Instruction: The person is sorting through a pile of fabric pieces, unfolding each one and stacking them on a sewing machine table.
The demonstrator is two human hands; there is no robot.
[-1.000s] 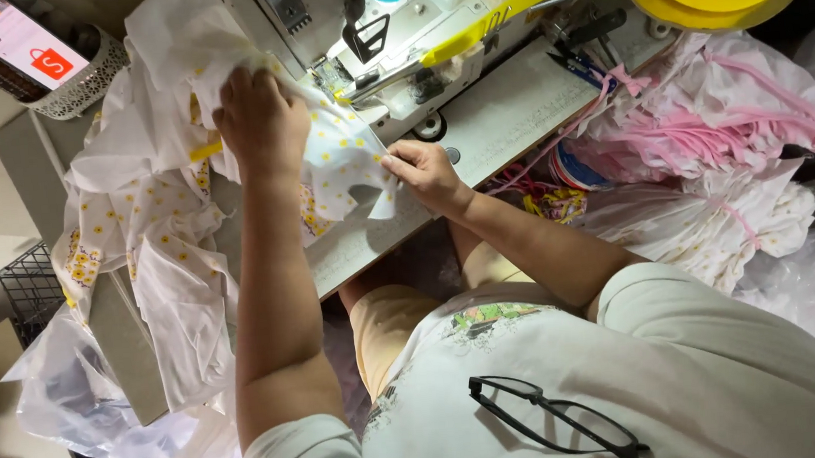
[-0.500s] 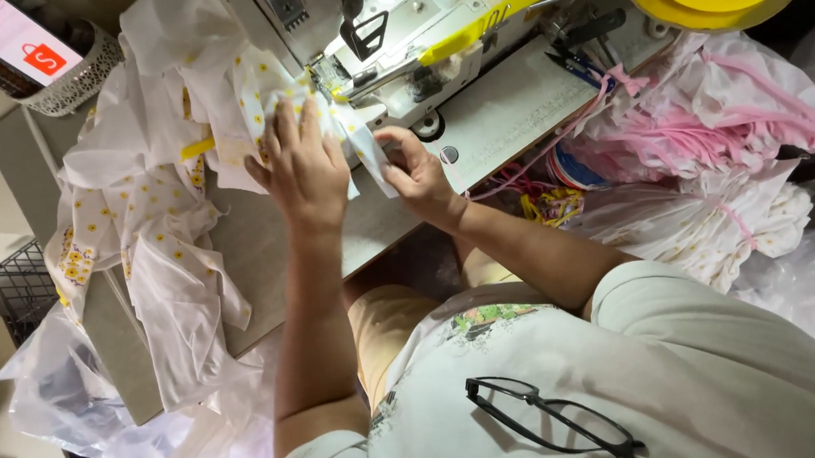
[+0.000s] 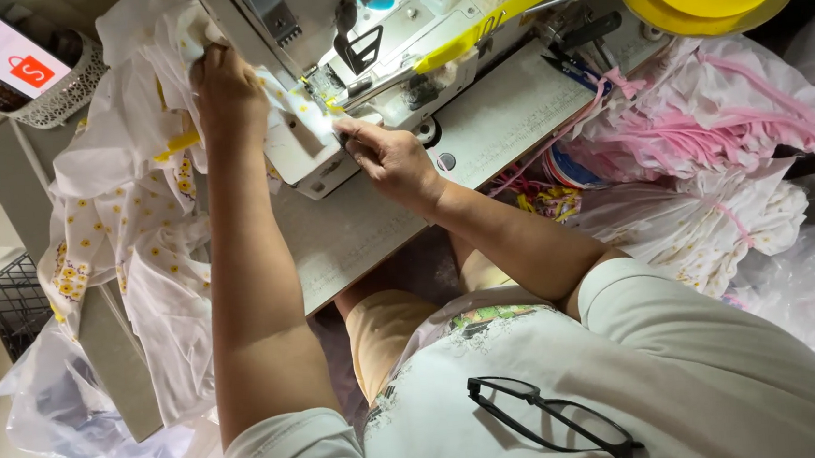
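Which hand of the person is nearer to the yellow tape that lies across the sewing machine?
Right. The right hand rests on the machine bed just below the yellow tape, pinching flowered white fabric. The left hand is farther away, on the fabric.

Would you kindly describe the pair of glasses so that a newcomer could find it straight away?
Start at the sewing machine on the grey table and come down to the person's pale shirt. The glasses hang at its neckline, folded. They are the only dark, thin-framed thing there, against white and pink fabric all around.
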